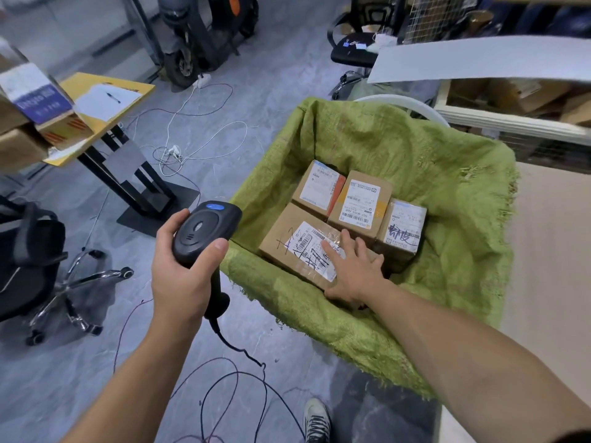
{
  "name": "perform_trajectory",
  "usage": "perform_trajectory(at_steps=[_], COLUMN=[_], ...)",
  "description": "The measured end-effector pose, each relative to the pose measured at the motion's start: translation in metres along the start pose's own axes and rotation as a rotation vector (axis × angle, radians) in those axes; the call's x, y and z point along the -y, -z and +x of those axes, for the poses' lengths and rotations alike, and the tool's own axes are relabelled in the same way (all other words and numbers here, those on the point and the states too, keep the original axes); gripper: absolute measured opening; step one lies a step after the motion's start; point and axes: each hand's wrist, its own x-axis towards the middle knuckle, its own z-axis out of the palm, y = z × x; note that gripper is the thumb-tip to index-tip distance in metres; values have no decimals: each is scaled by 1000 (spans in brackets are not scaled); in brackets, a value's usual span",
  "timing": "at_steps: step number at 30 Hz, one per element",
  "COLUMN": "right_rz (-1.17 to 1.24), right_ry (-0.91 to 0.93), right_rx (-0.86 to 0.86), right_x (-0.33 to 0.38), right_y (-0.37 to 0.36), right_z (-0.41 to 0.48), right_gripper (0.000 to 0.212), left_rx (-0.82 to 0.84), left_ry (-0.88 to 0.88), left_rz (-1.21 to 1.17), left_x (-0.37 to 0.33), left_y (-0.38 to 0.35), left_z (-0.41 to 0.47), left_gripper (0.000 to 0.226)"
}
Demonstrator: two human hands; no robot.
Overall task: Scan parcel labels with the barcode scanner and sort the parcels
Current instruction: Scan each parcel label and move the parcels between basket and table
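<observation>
1. Fingers [332, 251] of the right hand [355, 270] lie straight and spread apart, flat on the label of the biggest parcel [287, 244], with the arm reaching in from the lower right.
2. One green woven sack [447, 193] stands open, holding four parcels in all.
3. Three smaller parcels [361, 199] sit labels-up in a touching row behind the biggest.
4. One barcode scanner [204, 228] is clamped in the left hand [182, 266], thumb on top, just left of the sack.

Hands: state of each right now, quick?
Left hand: grips the barcode scanner.
Right hand: open, fingers flat on the front parcel in the green sack.
</observation>
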Motion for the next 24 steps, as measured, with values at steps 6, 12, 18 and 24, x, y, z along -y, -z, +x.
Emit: perform_trajectory(at_steps=[6, 12, 18, 24], right_rz=[-19, -21, 62, 86], right_ry=[-21, 106, 88, 89], right_rx=[-73, -89, -23, -65], right_x=[-1, 20, 31, 24], right_y=[6, 5, 7, -10], right_z=[0, 17, 41, 34], right_gripper=[96, 98, 93, 92], left_rx=[-12, -10, -41, -30], left_ry=[2, 12, 26, 14], left_rz=[16, 31, 55, 32], left_x=[-1, 3, 11, 10], left_y=[18, 24, 27, 27], left_z=[3, 10, 21, 24], left_gripper=[57, 58, 56, 60])
